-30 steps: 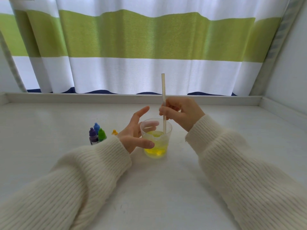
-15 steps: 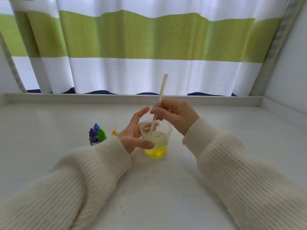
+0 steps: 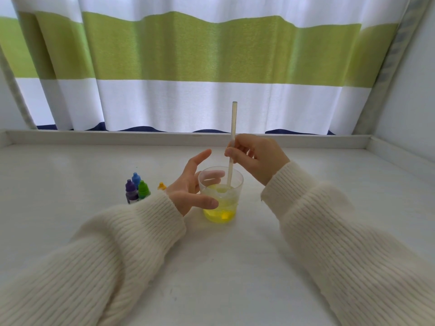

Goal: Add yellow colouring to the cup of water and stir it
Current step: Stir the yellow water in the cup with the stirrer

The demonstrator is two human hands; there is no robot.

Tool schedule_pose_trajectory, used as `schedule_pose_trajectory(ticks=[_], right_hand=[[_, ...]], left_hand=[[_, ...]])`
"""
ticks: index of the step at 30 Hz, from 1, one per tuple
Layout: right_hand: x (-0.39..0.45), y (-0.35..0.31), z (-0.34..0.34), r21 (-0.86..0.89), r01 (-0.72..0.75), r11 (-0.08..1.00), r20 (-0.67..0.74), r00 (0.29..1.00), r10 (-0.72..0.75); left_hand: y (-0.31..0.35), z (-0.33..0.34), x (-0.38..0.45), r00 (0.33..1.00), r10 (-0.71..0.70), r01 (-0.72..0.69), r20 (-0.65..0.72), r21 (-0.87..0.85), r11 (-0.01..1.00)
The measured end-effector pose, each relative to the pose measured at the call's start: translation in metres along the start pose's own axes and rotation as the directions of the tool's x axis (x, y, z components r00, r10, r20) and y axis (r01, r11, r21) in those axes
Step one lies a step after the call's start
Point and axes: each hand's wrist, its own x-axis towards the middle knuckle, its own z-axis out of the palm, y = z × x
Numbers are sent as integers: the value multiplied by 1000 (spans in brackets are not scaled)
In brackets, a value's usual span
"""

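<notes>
A clear plastic cup (image 3: 229, 203) of yellow-tinted water stands on the white table, just in front of me. My left hand (image 3: 188, 191) holds the cup from its left side, thumb in front and fingers behind, the index finger lifted. My right hand (image 3: 255, 158) pinches a pale straw (image 3: 233, 128) that stands nearly upright with its lower end in the water. The yellow colouring bottle (image 3: 161, 185) peeks out behind my left wrist, mostly hidden.
Three small dropper bottles stand left of the cup: purple (image 3: 130, 192), blue (image 3: 136, 178) and green (image 3: 143, 189). A raised white ledge (image 3: 94, 137) borders the table at the back and right. A green-and-white striped curtain (image 3: 188, 55) hangs behind.
The straw swung from upright to leaning right at the top, then back to nearly upright, its lower end circling in the water. My left hand stayed on the cup.
</notes>
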Motion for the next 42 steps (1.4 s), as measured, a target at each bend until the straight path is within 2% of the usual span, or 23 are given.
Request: schedule_pose_trajectory(ticks=[5, 14, 18, 24, 34, 42], right_hand=[[-1, -2, -3, 50, -21, 999, 12, 1000, 20], [-5, -13, 1, 298, -75, 952, 92, 995, 49], [-6, -16, 6, 327, -74, 942, 94, 995, 45], [-5, -13, 11, 285, -74, 956, 64, 996, 58], [-1, -3, 6, 95, -36, 995, -11, 999, 38], [-1, -1, -6, 16, -41, 999, -13, 999, 41]], left_hand=[[4, 2, -2, 1000, 1, -1, -8, 5, 1000], [-3, -2, 0, 1000, 3, -3, 22, 0, 1000], [-2, -3, 1, 999, 12, -14, 49, 41, 999], [-1, -1, 0, 999, 14, -14, 31, 2, 1000], [-1, -1, 0, 1000, 6, -6, 30, -13, 1000], [2, 2, -2, 1000, 9, -9, 11, -15, 1000]])
